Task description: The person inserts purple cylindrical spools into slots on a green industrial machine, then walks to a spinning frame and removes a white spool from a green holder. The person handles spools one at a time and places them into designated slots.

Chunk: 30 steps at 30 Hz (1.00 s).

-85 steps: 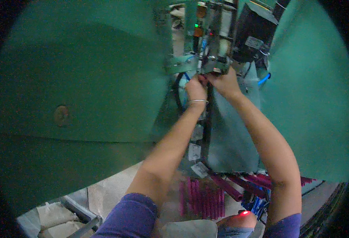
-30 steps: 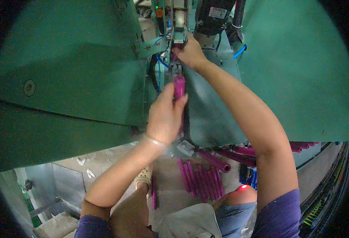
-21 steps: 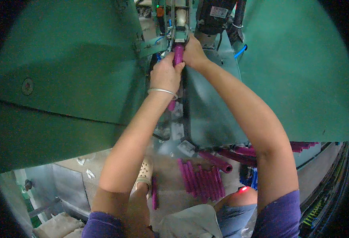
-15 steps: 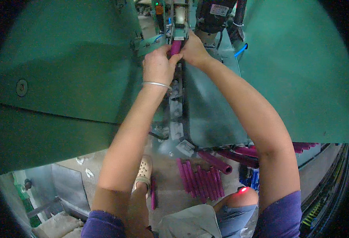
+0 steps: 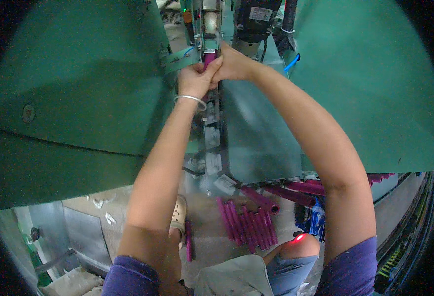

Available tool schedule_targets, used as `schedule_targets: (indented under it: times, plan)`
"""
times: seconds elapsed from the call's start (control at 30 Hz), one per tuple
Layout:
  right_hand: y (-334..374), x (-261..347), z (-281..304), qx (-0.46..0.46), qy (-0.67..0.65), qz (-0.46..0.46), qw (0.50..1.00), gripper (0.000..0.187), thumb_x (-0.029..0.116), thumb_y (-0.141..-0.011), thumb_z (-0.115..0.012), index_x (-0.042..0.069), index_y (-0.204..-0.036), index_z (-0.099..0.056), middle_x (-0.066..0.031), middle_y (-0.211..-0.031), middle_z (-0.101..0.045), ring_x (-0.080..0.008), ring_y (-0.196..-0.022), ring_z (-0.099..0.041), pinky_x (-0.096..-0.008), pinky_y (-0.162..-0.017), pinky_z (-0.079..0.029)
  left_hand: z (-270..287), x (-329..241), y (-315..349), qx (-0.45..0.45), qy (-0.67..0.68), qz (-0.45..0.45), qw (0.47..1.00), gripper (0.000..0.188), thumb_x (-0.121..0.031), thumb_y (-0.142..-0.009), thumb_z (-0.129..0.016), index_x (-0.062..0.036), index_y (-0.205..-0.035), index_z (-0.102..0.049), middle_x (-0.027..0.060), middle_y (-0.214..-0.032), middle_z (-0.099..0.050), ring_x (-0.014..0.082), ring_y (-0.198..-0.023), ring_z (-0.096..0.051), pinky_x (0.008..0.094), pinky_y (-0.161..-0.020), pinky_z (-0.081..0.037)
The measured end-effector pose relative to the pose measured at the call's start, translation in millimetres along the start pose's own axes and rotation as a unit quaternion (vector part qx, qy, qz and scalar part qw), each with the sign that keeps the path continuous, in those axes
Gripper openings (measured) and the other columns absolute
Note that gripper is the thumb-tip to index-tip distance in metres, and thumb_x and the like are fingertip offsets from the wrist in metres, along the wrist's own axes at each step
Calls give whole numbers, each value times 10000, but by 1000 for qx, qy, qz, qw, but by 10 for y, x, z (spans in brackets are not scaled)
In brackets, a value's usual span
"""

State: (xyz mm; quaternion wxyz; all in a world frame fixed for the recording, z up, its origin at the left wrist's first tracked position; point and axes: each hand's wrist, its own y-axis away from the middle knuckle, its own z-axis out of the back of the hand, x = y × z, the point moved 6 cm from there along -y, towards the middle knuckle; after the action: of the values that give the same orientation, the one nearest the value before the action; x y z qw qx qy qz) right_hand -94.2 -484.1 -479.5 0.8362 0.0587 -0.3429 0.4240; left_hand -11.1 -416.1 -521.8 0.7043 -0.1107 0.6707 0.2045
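Note:
A purple tube [image 5: 209,60] stands at the mouth of a metal machine head [image 5: 210,29], its upper end against or inside the metal part. My left hand [image 5: 196,79] is closed around the tube's lower end, thumb laid across it. From the other side my right hand [image 5: 232,64] wraps against the same tube and touches my left thumb; its far fingers are hidden behind the machine. Most of the tube is covered by the two hands.
Green machine panels [image 5: 78,98] flank my arms. A black motor [image 5: 256,22] stands right of the head. Below, several purple tubes [image 5: 246,224] lie in a row on the floor, and larger purple tubes [image 5: 296,195] lie under the right panel's edge. A beige clog [image 5: 178,217] shows below.
My hands have come closer together on the tube, and the left thumb now overlaps the right hand. The whole view has shifted slightly.

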Motion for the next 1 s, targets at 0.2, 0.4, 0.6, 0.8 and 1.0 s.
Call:
schedule_targets:
  times: [0.2, 0.4, 0.6, 0.8, 1.0]
  plan:
    - [-38, -122, -41, -36, -23, 46, 998, 761, 174, -525, -757, -5, -1149, -361, -162, -906, -560, -257, -742, -553, -336, -692, -461, -4, 295, 106, 94, 388, -10, 917, 390, -3, -783, -494, 96, -1142, -379, 173, -1074, -497, 229, -911, -559, 308, -802, -488]
    - [-38, -105, -5, -127, 48, 114, 984, 660, 160, -539, -770, -5, -1073, -420, -168, -902, -562, -263, -788, -565, -345, -721, -455, 109, 632, -9, -75, -223, -69, 969, 370, -41, -712, -590, -25, -1076, -525, 158, -924, -587, 316, -830, -586, 364, -749, -465]
    - [-68, -191, -101, -30, 12, 24, 999, 1022, 185, -501, -795, -50, -1283, -179, -263, -1218, -387, -370, -1121, -406, -354, -948, -343, 76, 629, -116, -131, -317, -68, 937, 300, -185, -729, -622, -81, -993, -525, 193, -891, -581, 376, -848, -547, 434, -710, -436]
    - [-121, -195, -68, 13, -15, -13, 1000, 599, 126, -531, -767, 6, -1030, -456, -140, -889, -591, -215, -818, -571, -313, -736, -454, 24, 412, 5, -154, -284, -213, 922, 329, -108, -734, -600, -66, -1034, -472, 191, -916, -540, 393, -843, -521, 438, -692, -427]
    - [-206, -233, -59, 99, -154, -90, 979, 1059, 162, -441, -828, -30, -1274, -203, -173, -1068, -541, -250, -936, -541, -306, -818, -434, 0, 445, -117, -192, -158, -249, 936, 309, -82, -668, -659, -23, -948, -543, 153, -883, -577, 321, -835, -552, 377, -724, -436]
